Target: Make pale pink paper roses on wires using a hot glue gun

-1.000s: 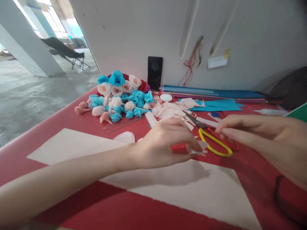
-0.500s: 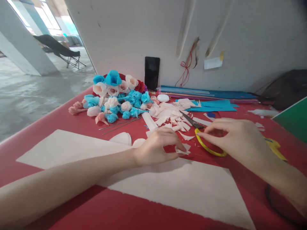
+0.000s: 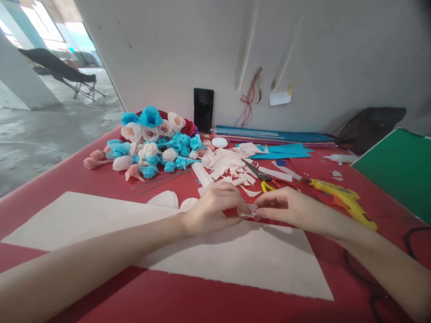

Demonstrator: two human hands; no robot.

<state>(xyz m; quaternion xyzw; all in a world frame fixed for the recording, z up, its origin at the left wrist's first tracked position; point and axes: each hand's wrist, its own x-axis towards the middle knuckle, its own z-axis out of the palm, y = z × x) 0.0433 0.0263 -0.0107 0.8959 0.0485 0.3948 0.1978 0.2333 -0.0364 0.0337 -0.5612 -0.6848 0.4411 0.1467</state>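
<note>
Head view: both hands meet just above the far edge of a large pale paper sheet lying on the red table. The left hand is curled, with its fingertips pinched on a small pale paper piece; the right hand comes in from the other side and its fingertips close on the same piece, so the piece is held between the two hands, low over the table near the middle of the view. Part of something red shows under the left fingers, too hidden to tell what it is.

Just behind the right hand lie scissors with yellow and red handles — blades pointing away toward a heap of pale paper scraps. To the right of the hands a yellow glue gun lies on the table, well apart from the piece. Farther back on the left is a pile of paper flowers in blue, cream and pink, with thin wires lying in front of it. Two rounded pale petals rest beside the left wrist.

Against the wall stands a dark phone, its screen blank. Blue paper sheets lie along the back — a green board leans at the far right. A small paper note is fixed to the wall; any writing on it is too small to read. No brand or label can be read anywhere.
</note>
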